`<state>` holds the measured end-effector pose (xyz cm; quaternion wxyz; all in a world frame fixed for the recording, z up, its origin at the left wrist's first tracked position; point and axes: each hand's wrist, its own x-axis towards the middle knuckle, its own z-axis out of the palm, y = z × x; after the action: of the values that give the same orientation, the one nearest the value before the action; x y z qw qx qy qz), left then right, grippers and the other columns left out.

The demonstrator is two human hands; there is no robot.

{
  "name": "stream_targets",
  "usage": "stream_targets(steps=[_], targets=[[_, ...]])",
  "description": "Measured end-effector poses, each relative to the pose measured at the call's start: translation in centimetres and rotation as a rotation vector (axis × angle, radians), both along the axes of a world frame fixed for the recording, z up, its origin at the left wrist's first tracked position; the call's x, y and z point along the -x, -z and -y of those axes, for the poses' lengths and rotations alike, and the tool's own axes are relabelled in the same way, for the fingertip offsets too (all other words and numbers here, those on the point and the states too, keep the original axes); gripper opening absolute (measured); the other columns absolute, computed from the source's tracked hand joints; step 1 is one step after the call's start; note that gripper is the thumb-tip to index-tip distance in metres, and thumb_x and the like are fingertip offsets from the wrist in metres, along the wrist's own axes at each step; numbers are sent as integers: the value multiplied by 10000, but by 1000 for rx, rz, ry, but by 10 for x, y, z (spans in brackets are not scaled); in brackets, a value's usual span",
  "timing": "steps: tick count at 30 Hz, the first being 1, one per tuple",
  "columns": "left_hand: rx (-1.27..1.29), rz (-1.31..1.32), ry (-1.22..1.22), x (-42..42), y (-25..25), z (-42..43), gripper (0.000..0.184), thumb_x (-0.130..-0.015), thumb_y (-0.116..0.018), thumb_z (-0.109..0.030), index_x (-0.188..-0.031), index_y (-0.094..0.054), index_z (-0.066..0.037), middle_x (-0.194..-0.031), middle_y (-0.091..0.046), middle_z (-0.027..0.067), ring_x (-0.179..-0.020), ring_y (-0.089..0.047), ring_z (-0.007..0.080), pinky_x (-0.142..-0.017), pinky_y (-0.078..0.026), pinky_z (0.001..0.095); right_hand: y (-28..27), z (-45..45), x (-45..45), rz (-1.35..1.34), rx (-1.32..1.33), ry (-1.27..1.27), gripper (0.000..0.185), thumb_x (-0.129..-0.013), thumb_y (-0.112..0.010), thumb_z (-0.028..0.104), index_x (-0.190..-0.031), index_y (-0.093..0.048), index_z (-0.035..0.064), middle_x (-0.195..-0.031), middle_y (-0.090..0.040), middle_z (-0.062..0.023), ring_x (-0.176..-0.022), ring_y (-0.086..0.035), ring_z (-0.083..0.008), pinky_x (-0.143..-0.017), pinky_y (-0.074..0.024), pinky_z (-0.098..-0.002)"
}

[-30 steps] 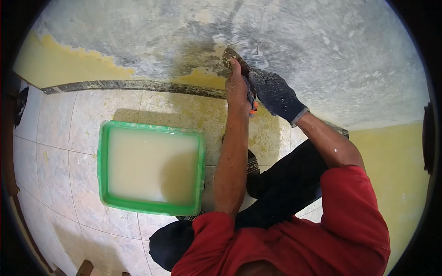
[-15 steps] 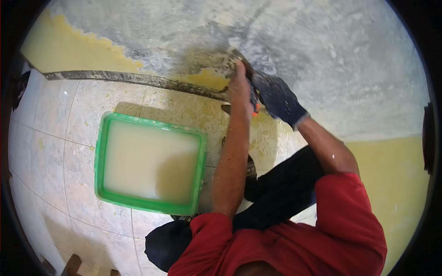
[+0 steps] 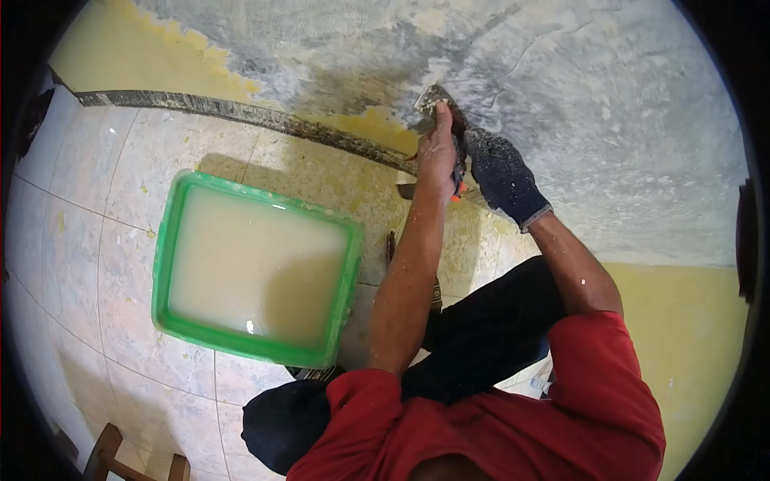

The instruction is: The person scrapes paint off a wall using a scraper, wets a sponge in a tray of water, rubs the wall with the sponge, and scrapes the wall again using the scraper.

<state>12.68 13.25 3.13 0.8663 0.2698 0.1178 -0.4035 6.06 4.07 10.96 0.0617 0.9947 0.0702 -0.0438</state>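
My bare left hand (image 3: pixel 437 156) is closed round a scraper (image 3: pixel 434 97), its thumb lying along the flat metal blade. An orange handle end shows just beside the wrist. The blade rests against the grey, scraped wall (image 3: pixel 577 120). My right hand (image 3: pixel 505 176), in a dark knitted glove dusted with white bits, is closed at the scraper's right side; its fingertips are partly hidden there. Yellow paint (image 3: pixel 373 127) remains in a ragged patch low on the wall, left of the blade.
A green basin (image 3: pixel 160 280) of cloudy liquid stands on the tiled floor (image 3: pixel 72 264) to the left. A dark baseboard strip (image 3: pixel 216 112) runs along the wall's foot. Paint flakes litter the tiles. Brown wooden legs (image 3: pixel 104 449) show at the lower left.
Both hands and the scraper appear farther right, with the blade still at the wall. The view has shifted slightly; the basin appears a little higher and farther left.
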Motion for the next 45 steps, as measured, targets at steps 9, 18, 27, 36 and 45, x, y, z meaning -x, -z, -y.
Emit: stream_targets(steps=[9, 18, 27, 36, 45], targets=[[1, 77, 31, 36, -33, 33, 808, -811, -476, -732, -1116, -604, 6, -969, -577, 98, -840, -510, 188, -733, -461, 325, -30, 31, 46, 169, 121, -102, 444, -791, -529, 24, -1232, -502, -16, -1141, -583, -238, -1044, -556, -399, -908, -445, -454], [121, -31, -92, 18, -19, 28, 885, -829, -490, -696, -1282, -484, 65, -1249, -532, 165, -1074, -529, 231, -919, -415, 351, -15, 13, 29, 239, 262, -195, 441, -830, -513, 89, -1256, -484, -18, -1184, -560, -237, -1064, -555, -371, -915, -434, -451], [124, -66, -168, -17, 1, -18, 877, -827, -497, -685, -1326, -433, 32, -1242, -522, 183, -1087, -540, 291, -862, -462, 439, 12, -20, -20, 122, 27, -240, 444, -850, -500, 124, -1267, -472, -28, -1184, -549, -255, -1073, -545, -387, -923, -420, -457], [-658, 433, -223, 4, 4, -37, 691, -842, -548, -594, -1149, -609, 22, -1167, -612, 199, -1067, -578, 335, -892, -430, 416, 67, -65, 10, 432, -328, 191, 323, -796, -570, 115, -1106, -551, 25, -989, -588, -225, -906, -561, -406, -755, -450, -469], [-1061, 990, -190, -20, -1, -96, 487, -832, -563, -485, -925, -687, -23, -941, -647, 217, -906, -600, 400, -806, -459, 449, 131, -129, -22, 454, -527, 495, 381, -883, -545, 245, -1216, -528, 61, -1091, -604, -191, -1007, -587, -323, -832, -465, -434]])
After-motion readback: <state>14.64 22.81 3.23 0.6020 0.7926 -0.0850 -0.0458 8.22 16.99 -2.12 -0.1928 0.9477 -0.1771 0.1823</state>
